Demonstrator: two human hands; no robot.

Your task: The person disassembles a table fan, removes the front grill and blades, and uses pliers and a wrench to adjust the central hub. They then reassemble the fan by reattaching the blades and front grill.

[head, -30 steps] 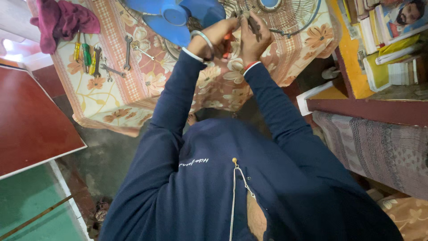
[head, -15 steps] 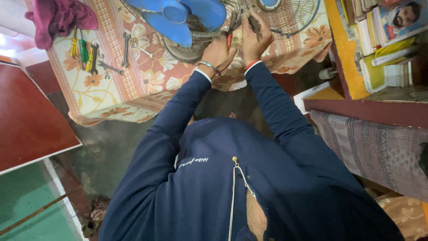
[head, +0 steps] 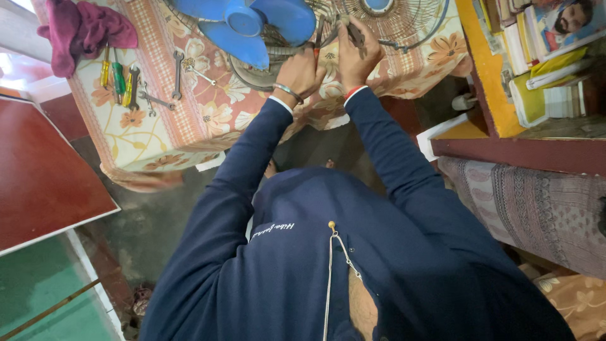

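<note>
Blue fan blades (head: 252, 25) lie on the bench (head: 189, 120) just left of the left hand (head: 302, 72), clenched on red-handled pliers (head: 317, 39), beside the right hand (head: 356, 53) gripping a wire fan guard (head: 404, 19).

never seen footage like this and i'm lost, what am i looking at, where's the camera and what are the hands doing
The camera sits on a person's head and looks down, so you see their dark blue sleeves reaching forward over a table covered with a flowered cloth. There is no machine here, only two bare hands. The left hand, with a metal bangle at the wrist, grips what looks like red-handled pliers. The right hand holds a dark tool against a wire fan guard. Beside them lie blue fan blades, and further left spanners, screwdrivers and a magenta rag.
</note>
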